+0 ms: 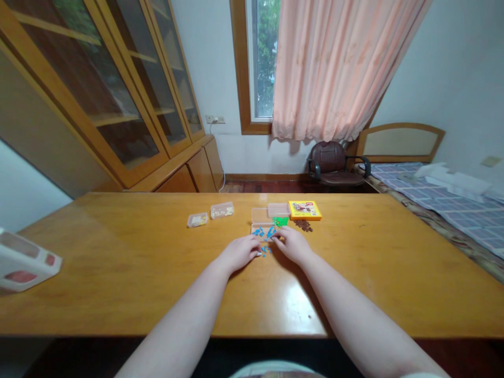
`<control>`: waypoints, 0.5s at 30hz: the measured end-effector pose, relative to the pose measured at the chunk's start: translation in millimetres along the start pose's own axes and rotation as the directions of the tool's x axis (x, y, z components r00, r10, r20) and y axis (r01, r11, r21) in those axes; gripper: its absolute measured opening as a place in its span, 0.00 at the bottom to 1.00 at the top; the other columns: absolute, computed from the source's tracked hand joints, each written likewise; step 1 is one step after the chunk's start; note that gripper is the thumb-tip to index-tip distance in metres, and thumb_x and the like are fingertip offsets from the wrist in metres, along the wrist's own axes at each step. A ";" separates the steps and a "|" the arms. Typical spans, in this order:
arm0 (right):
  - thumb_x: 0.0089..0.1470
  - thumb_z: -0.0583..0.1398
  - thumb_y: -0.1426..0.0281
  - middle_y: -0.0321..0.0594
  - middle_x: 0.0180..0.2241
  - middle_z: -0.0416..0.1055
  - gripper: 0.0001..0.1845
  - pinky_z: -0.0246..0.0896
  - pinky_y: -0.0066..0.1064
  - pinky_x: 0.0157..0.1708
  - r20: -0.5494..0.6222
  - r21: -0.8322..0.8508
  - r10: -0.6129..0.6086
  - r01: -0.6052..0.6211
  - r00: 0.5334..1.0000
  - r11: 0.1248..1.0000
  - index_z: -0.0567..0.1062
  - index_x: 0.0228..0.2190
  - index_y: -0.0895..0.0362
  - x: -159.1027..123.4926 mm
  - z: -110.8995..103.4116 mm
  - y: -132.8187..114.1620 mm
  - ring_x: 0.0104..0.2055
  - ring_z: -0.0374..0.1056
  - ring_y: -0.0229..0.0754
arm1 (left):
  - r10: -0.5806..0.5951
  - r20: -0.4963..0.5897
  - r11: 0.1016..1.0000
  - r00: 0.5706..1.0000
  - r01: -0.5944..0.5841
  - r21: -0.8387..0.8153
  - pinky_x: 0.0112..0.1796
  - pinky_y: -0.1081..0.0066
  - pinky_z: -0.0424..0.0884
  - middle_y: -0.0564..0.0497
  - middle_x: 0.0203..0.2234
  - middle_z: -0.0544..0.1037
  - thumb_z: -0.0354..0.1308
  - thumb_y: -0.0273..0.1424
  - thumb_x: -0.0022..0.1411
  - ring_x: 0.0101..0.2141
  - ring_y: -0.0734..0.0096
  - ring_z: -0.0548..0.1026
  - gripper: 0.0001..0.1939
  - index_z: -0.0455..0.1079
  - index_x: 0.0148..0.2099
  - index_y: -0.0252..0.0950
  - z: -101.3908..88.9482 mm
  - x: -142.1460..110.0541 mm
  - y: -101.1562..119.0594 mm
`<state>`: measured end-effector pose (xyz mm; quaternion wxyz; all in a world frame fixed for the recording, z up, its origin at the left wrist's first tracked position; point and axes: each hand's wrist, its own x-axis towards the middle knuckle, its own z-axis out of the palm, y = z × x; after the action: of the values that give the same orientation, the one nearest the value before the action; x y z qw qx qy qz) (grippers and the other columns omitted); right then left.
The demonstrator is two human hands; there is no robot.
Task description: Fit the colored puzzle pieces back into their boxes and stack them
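Observation:
My right hand reaches over the right end of a clear plastic box, fingertips pinched at a small blue piece. Several blue pieces lie in this box, whose lid is folded open behind it. On the near left side, my left hand has its fingers curled together; anything in them is too small to make out. More loose blue pieces lie on the table between the two hands. A heap of green pieces sits just beyond my right hand.
Brown pieces are piled in front of a yellow box. Another clear container stands beside it. Two clear boxes, one with pale pieces, the other smaller, are farther left. A white holder stands at the table's left edge.

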<state>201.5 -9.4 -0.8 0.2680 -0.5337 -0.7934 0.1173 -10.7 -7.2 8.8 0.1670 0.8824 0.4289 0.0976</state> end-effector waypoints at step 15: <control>0.57 0.54 0.68 0.44 0.35 0.75 0.13 0.61 0.28 0.34 0.213 -0.304 -0.091 0.155 0.973 0.940 0.78 0.33 0.56 -0.8 13.5 -11.1 0.35 0.70 0.43 | -0.142 -0.298 0.989 0.944 0.144 -0.016 0.45 0.72 0.66 0.50 0.41 0.72 0.52 0.29 0.62 0.42 0.70 0.71 0.11 0.71 0.46 0.40 -2.1 8.1 -7.1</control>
<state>185.6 -13.2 -7.1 0.1058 -0.5049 -0.8564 0.0227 -11.5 3.8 8.3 0.1045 0.8246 0.5124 0.2159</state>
